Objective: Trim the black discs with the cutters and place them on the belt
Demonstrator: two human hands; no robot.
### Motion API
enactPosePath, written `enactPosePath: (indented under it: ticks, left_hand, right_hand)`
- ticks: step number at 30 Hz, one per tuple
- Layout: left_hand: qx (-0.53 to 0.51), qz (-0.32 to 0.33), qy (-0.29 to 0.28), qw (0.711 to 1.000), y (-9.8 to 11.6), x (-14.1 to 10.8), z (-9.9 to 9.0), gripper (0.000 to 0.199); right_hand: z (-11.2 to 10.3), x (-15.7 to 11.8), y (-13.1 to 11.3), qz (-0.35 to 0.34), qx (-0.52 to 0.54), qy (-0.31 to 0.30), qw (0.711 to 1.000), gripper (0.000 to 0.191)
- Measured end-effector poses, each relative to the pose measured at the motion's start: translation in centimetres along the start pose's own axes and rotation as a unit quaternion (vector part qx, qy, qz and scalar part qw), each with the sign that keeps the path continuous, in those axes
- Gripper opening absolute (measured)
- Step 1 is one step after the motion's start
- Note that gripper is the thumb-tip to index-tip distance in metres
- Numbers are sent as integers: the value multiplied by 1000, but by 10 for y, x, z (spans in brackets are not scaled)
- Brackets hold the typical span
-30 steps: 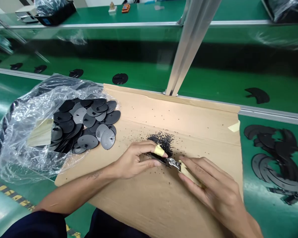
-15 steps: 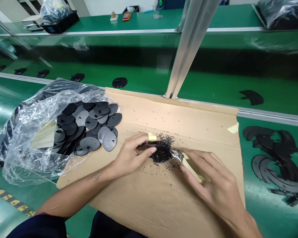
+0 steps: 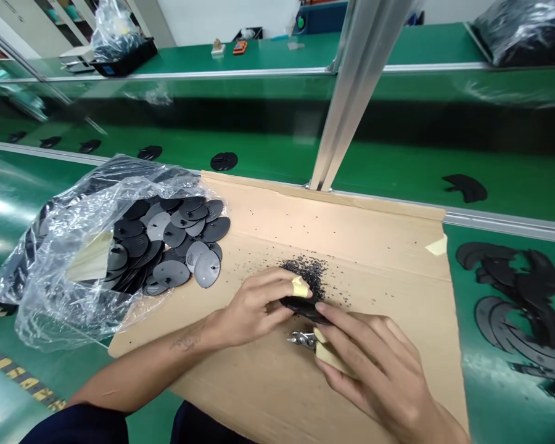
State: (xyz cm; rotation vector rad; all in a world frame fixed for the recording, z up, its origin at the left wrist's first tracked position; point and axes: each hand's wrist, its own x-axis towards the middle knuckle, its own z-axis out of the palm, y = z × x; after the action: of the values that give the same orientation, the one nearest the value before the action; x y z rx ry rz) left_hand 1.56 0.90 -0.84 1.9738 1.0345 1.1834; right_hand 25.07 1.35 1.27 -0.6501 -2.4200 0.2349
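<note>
Between both hands is a flat black plastic disc (image 3: 305,308), seen nearly edge-on. My left hand (image 3: 259,302) pinches its left end, and yellow tape wraps one of that hand's fingertips. With fingertips touching the disc's right end, my right hand (image 3: 374,364) also grips yellow-handled side cutters (image 3: 303,339), their metal jaws pointing left below the disc. A pile of tiny black plastic bits (image 3: 309,268) lies just beyond the disc on the cardboard sheet (image 3: 259,394).
A clear plastic bag (image 3: 50,296) spills many black oval discs (image 3: 171,273) at the left. Curved black parts (image 3: 513,308) lie on the green table at the right. A metal post (image 3: 346,92) rises behind the cardboard, before a green conveyor (image 3: 268,148) carrying spaced black parts.
The cutter jaws have moved from the disc's right end to below it, toward me. My right fingertips now touch the disc, which has come nearer and shifted right with my left hand.
</note>
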Motion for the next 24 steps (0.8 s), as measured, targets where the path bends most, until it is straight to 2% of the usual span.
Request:
enactPosePath:
  ticks: [5,10,13,17,24]
  left_hand:
    - [50,22,-30,998,-1,-1,-1,33]
    - [89,32,-45,994,-3,-5,-1,28]
    - [62,15,-27,998,-3,-4,-2,33]
    - [6,7,13,1000,-2,-1,-3,35]
    - [-36,14,7,999,1,0,-4,38]
  right_hand:
    - [0,-3,-2,22,52,1,998,30]
    - [-2,-3,-5,19,80,7,997,39]
    - [-8,-3,-4,58,111,37,991,45]
    - [-14,-1,5,106,98,82,986,49]
    - [-7,2,13,109,105,42,988,44]
